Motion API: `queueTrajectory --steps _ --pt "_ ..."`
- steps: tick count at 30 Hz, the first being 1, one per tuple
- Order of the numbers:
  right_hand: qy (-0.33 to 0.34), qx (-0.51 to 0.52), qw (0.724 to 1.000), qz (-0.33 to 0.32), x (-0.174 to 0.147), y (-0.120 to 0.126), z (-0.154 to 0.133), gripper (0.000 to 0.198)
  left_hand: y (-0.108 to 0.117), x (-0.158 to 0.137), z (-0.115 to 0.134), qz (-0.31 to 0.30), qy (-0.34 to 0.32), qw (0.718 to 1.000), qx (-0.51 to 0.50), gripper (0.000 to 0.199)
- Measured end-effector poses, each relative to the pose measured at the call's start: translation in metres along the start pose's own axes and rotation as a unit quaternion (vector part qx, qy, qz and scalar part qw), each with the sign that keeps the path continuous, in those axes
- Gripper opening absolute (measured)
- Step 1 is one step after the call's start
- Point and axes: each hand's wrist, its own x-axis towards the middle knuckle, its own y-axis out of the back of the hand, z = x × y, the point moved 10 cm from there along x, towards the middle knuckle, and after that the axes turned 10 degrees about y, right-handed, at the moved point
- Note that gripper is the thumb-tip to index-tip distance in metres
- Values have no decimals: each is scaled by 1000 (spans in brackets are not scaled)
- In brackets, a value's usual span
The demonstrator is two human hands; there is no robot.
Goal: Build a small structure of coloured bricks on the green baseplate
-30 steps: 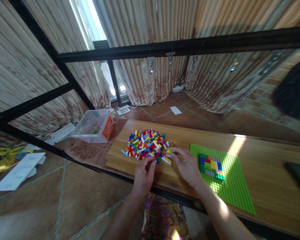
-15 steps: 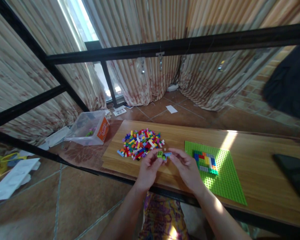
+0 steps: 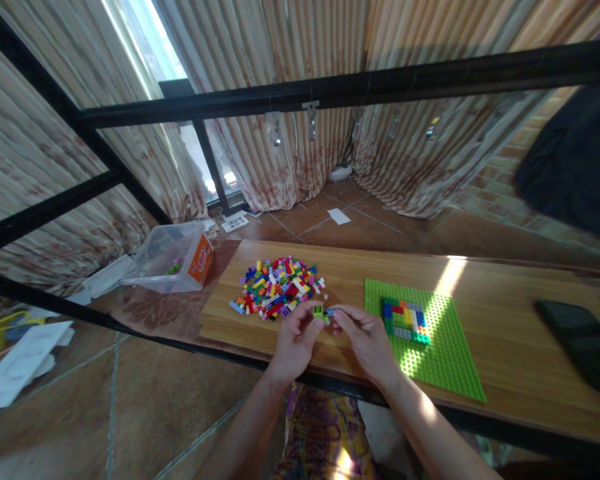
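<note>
My left hand (image 3: 296, 339) pinches a small lime-green brick (image 3: 319, 311) between thumb and fingers. Just to its right, my right hand (image 3: 365, 337) is closed on a light blue brick (image 3: 332, 311). The two bricks meet or nearly meet; I cannot tell whether they are joined. Behind my left hand lies a heap of mixed bricks (image 3: 280, 283). To the right of my right hand is a green baseplate (image 3: 450, 363), bearing a low multicoloured brick build (image 3: 405, 321) shaped like a rectangle.
All this lies on a long wooden board (image 3: 510, 313). A clear plastic box (image 3: 167, 257) with an orange label stands at the left. A dark phone (image 3: 577, 340) rests at the right. Black metal bars (image 3: 300, 97) cross beyond the board, before curtains (image 3: 320, 40).
The view has shifted slightly, moving the scene a little left. My right hand's fingers have curled in closer around the light blue brick. Both hands stay together over the board's front.
</note>
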Motion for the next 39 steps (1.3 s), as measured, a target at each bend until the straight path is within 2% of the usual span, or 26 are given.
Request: queueTrajectory --steps 9,15,20,22,24,28,30,35,39 --pt "-18 20 999 32 -3 -1 6 23 3 1 -4 10 10 1000 5 28" --pt "-32 52 998 31 -5 -3 10 22 7 1 -4 23 3 1000 22 28" --pt "-27 44 998 42 -6 -2 11 24 6 2 -10 16 14 1000 -11 29" --pt "-2 4 999 50 -7 2 6 24 4 1 -13 15 25 999 -43 30" --pt "51 -67 995 57 -8 7 -8 21 2 0 -17 20 45 993 -105 35" --pt "187 -220 957 34 -17 6 -40 21 -10 -4 -30 12 136 952 -273 42" --pt "224 -268 937 11 -23 2 -47 23 -17 -6 -33 -1 173 937 -303 40" --pt "256 -316 913 -13 -30 -6 -49 24 -25 -5 -32 -6 189 934 -304 31" --pt "233 -302 924 9 -29 -3 -44 22 -36 -5 -30 -11 176 935 -309 29"
